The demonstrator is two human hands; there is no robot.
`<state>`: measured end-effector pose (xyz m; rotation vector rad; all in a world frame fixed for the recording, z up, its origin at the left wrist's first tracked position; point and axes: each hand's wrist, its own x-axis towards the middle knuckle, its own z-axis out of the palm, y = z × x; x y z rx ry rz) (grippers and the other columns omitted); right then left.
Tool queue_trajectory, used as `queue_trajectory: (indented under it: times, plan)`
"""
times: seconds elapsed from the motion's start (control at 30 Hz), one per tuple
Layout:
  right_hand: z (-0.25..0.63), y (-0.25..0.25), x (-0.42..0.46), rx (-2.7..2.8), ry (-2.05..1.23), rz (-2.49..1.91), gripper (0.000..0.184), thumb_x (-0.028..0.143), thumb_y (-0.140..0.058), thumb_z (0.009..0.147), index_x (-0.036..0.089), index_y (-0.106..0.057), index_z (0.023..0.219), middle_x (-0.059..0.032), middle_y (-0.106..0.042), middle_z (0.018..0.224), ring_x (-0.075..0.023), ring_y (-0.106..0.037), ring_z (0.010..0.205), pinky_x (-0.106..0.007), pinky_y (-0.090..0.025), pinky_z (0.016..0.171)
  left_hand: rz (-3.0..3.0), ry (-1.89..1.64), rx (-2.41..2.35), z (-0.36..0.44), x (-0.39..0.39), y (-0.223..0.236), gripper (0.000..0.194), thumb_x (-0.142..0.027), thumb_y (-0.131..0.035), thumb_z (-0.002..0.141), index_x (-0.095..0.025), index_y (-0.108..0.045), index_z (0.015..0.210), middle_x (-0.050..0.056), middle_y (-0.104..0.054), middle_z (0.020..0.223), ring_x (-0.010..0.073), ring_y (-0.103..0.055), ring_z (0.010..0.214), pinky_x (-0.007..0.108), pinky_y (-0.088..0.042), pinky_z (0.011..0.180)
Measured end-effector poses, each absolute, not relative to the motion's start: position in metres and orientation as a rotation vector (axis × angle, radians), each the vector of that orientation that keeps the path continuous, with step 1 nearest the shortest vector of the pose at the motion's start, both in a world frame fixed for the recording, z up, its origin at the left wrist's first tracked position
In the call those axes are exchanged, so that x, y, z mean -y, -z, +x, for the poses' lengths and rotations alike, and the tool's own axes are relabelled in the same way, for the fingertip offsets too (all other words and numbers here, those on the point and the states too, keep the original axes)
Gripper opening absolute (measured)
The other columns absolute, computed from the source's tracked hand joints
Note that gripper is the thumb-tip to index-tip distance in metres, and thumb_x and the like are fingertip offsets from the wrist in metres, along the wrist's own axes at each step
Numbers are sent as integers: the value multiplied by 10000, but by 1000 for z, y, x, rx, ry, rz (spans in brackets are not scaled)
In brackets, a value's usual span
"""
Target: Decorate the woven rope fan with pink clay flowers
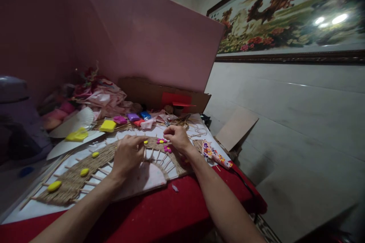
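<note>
A fan-shaped piece woven from brown twine over thin sticks (pixel 76 180) lies on a white sheet, with several yellow clay dots (pixel 84 172) spaced along its band. My left hand (pixel 129 155) rests over the band, fingers curled, the index fingertip close to a small yellow dot (pixel 146 142). Whatever lies under that palm is hidden. To its right, my right hand (pixel 178 139) is raised slightly above the band with thumb and fingertips pinched; anything between them is too small to make out. Beside it sit magenta clay flowers with yellow centres (pixel 161 141).
Packets of coloured clay, including a yellow one (pixel 108 125) and a purple one (pixel 132 117), lie behind the fan. A flower-patterned glue gun (pixel 215 155) with a cord is at the right. Pink cloth (pixel 105 97) is heaped back left; red cloth (pixel 159 212) covers the table front.
</note>
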<state>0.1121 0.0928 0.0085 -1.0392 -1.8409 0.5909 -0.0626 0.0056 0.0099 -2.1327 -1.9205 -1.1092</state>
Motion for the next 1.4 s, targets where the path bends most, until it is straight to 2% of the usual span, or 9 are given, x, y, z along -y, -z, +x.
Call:
queue_trajectory:
  times: [0.13, 0.33, 0.43, 0.6, 0.73, 0.93, 1.07, 1.23, 1.4]
  plan:
    - [115, -13, -90, 1880, -766, -954, 24, 171, -672, 627, 161, -653, 614, 12, -635, 577, -108, -568, 535, -211, -440, 504, -2088, 1251, 2056, -69, -12, -8, 324, -180, -450, 764, -198, -718, 947, 62, -706, 877, 229, -574, 871, 337, -426, 776]
    - [105, -24, -72, 1800, -1199, -733, 205, 309, -738, 590, 155, -630, 670, 18, -631, 583, -102, -571, 491, -221, -471, 488, -2256, 1812, 2008, -62, -17, -9, 247, -296, -572, 718, -187, -731, 872, 66, -717, 825, 221, -624, 824, 327, -457, 761]
    - [99, -22, -65, 1851, -1171, -702, 200, 331, -715, 636, 162, -616, 674, 22, -613, 572, -105, -563, 494, -216, -463, 473, -2439, 2213, 2012, -58, -14, -12, 220, -349, -645, 665, -169, -733, 757, 62, -709, 724, 203, -631, 714, 309, -473, 682]
    - [97, -22, -63, 1990, -753, -627, 72, 235, -674, 682, 177, -651, 646, 0, -618, 659, -120, -559, 633, -231, -462, 583, -2276, 2770, 2265, -58, -11, -11, 285, -365, -745, 576, -140, -692, 742, 29, -646, 634, 136, -556, 529, 253, -443, 480]
    - [103, -28, -67, 1876, -727, -683, 97, 250, -607, 736, 185, -679, 732, -17, -641, 704, -128, -568, 640, -228, -460, 554, -2218, 2824, 2061, -60, -16, -9, 293, -413, -718, 627, -135, -628, 646, 3, -607, 570, 76, -483, 489, 189, -362, 464]
    - [104, -28, -72, 1770, -706, -778, 154, 296, -588, 757, 170, -652, 696, 2, -600, 594, -103, -507, 509, -207, -409, 455, -2213, 2812, 2076, -57, -14, -11, 282, -342, -764, 562, -143, -620, 699, 19, -656, 658, 104, -542, 569, 213, -403, 518]
    - [100, -26, -67, 1864, -625, -748, 118, 254, -584, 765, 178, -659, 715, -7, -635, 667, -118, -548, 593, -212, -420, 508, -2140, 2906, 2137, -57, -13, -9, 321, -284, -792, 518, -145, -647, 768, -23, -598, 612, 82, -492, 513, 202, -399, 458]
    - [93, -26, -59, 1970, -594, -699, 119, 245, -584, 778, 179, -656, 710, -8, -628, 672, -131, -562, 640, -223, -426, 548, -2141, 3015, 2060, -60, -19, -5, 327, -414, -745, 600, -116, -615, 639, -49, -475, 460, 38, -374, 396, 167, -274, 379]
    - [85, -31, -51, 2031, -425, -731, 104, 165, -549, 783, 181, -647, 751, -8, -627, 714, -134, -561, 683, -243, -437, 644, -2049, 3306, 1956, -58, -18, -8, 350, -359, -782, 550, -92, -674, 748, -7, -565, 560, 52, -445, 463, 176, -329, 424]
